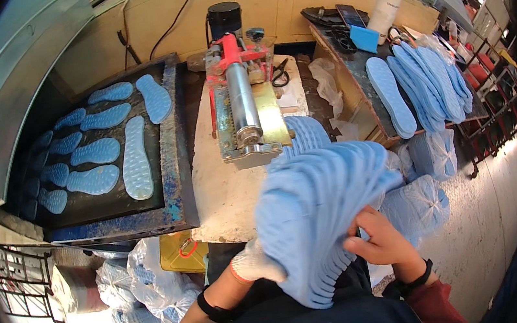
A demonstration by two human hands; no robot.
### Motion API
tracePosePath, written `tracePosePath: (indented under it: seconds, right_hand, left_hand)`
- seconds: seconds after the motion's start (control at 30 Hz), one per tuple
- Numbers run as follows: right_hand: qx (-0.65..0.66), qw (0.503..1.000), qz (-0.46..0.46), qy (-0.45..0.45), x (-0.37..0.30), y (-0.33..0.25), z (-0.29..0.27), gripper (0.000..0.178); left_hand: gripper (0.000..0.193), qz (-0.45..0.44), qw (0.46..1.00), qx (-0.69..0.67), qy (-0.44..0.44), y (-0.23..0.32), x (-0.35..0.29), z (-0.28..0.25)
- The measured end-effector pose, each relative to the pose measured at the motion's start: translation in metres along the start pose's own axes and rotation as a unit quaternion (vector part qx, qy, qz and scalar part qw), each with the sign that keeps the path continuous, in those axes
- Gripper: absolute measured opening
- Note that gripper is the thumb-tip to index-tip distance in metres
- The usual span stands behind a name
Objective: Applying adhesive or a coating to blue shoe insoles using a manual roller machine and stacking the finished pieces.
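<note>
A thick fanned stack of light blue shoe soles is held up in front of my body, tilted, with its layered edges facing me. My left hand, in a white glove with a red cuff edge, grips the stack's lower left side. On the other side my bare right hand has its fingers curled against the stack's edge, the tips partly hidden. Just behind the stack, more blue soles lie beside a roller machine with a steel cylinder and red bracket.
At left, a dark tray holds several blue soles spread flat. The right-hand table carries more piled soles, a white bottle, a blue box and scissors. Plastic bags of soles sit below, and a yellow container stands under the bench.
</note>
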State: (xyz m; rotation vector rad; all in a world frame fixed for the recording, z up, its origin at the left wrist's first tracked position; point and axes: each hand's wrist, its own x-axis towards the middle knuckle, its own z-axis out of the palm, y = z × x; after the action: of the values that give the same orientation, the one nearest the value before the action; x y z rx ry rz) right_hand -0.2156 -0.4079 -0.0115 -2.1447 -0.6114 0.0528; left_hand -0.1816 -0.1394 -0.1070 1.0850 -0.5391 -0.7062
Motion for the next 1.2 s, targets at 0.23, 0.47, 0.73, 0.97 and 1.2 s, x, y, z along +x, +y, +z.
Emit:
tracePosePath:
  seconds: [0.23,0.47,0.73,0.97,1.2]
  right_hand:
    - [0.152,0.971,-0.135,-0.129,0.117,-0.045,0.067,0.029]
    - [0.243,0.952,-0.118,-0.146,0.148,-0.043,0.116,0.032]
    - [0.023,0.95,-0.264,-0.168,0.162,-0.054,0.128,0.04]
    - [-0.043,0.97,-0.178,-0.159,0.162,-0.08,0.125,0.022]
    - [-0.072,0.976,-0.141,-0.146,0.159,-0.084,0.136,0.039]
  left_hand:
    - [0.088,0.004,0.99,-0.114,0.088,0.028,-0.017,-0.058]
    - [0.087,0.101,0.952,-0.175,0.23,-0.122,-0.282,0.064]
    - [0.086,0.188,0.899,-0.248,0.309,-0.001,-0.105,-0.067]
    - [0.085,0.235,0.857,-0.3,0.347,-0.019,-0.117,-0.059]
    - [0.084,0.278,0.812,-0.34,0.384,-0.028,-0.121,-0.061]
